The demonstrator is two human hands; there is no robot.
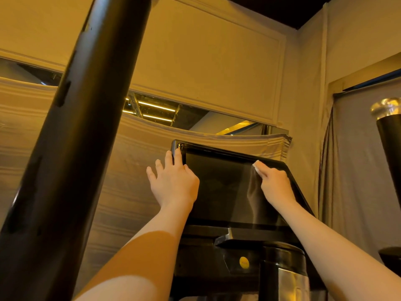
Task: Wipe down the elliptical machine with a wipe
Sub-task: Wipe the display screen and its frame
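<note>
Black handlebar (71,135) looms closest; beyond it, left hand (173,181) braces the screen (219,187) with straight fingers while right hand (274,183) pinches the soft, light wipe (257,165) against glass that probably smears.

Left hand (173,183) splayed; right hand (274,184) curled.
</note>
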